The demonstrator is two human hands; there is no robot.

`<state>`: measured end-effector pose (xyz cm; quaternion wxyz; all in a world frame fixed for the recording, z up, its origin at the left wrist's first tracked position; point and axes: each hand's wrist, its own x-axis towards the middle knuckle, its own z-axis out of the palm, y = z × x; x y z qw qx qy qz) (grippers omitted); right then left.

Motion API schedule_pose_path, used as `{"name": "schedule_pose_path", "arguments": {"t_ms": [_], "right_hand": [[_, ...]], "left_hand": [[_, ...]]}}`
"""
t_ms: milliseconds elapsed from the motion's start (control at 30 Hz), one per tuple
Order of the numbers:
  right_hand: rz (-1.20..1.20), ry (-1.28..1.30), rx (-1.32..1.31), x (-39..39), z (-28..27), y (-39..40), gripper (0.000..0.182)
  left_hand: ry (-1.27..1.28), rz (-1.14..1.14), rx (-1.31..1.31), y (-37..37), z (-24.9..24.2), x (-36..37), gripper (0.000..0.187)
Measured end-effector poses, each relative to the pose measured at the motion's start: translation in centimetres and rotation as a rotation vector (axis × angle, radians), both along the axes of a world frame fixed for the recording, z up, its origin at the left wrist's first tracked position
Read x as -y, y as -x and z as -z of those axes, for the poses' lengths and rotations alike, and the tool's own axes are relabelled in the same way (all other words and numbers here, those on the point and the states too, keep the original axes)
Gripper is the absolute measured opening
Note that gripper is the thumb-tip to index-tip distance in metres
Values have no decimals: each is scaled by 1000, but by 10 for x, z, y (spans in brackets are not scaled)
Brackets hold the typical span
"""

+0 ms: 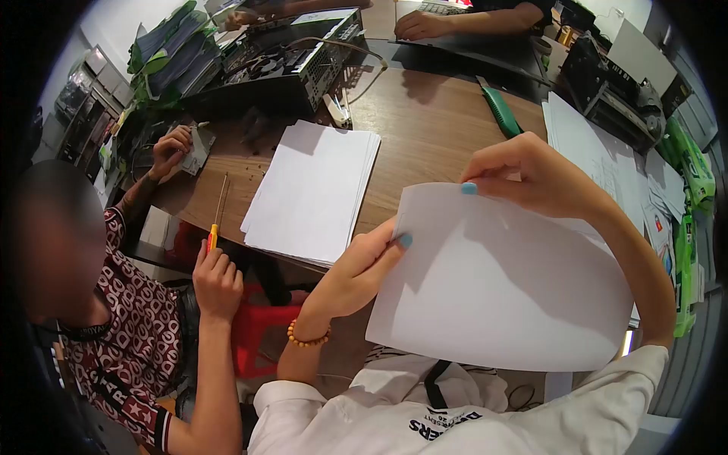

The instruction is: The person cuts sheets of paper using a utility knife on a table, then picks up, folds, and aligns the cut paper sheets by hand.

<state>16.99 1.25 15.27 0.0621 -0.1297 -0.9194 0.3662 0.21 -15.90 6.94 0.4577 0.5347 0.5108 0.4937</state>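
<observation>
A large white sheet of paper (500,288) hangs between my hands over my lap, bowed along its far edge. My left hand (360,269) grips its left edge, thumb flat on top and fingers hidden behind. At the far edge, my right hand (523,178) pinches the paper between thumb and fingers. Both thumbnails are painted light blue. To the left of the sheet, a stack of white paper (311,189) lies on the wooden table, its edges slightly uneven. Beyond my right hand rests a green utility knife (499,110).
At left a seated person holds a yellow-and-red screwdriver (214,235). An open computer case (288,72) stands at the back left. Across the table, another person's hand (425,25) rests by a dark panel. Printed papers (595,144) lie at right. A red stool (262,326) is below.
</observation>
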Motion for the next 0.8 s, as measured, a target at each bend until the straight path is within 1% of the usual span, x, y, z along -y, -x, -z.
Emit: {"name": "schedule_pose_path", "arguments": {"t_ms": [67,133,200,233,300,333,400,433,500,600,800], "right_hand": [[26,185,-17,6,-2,4,10],[20,160,-48,10,0,5,11],[17,134,-81,13,1,7,12],[33,101,-74,14,2,7,12],[51,67,-65,17,3,8,13],[43,45,-69,19,2,9,13],[31,21,-72,23,3,10,12],[32,0,-70,25,4,11,13],[32,-24,-70,26,4,12,13],[20,-47,-60,29,5,12,14],[5,-85,-39,28,8,10,16]], "left_hand": [[12,14,-13,-1,-2,0,35],[22,26,-27,-1,-1,0,35],[66,1,51,-2,1,1,34],[68,5,50,-5,2,0,34],[-130,-139,130,-15,4,-4,29],[-131,-138,131,-16,5,-6,29],[-201,-250,55,-17,7,-9,23],[-202,-252,55,-17,8,-8,23],[-237,-286,-77,-16,10,-7,19],[-219,-305,-154,-17,8,-3,18],[-242,-328,-176,-19,11,-2,18]]}}
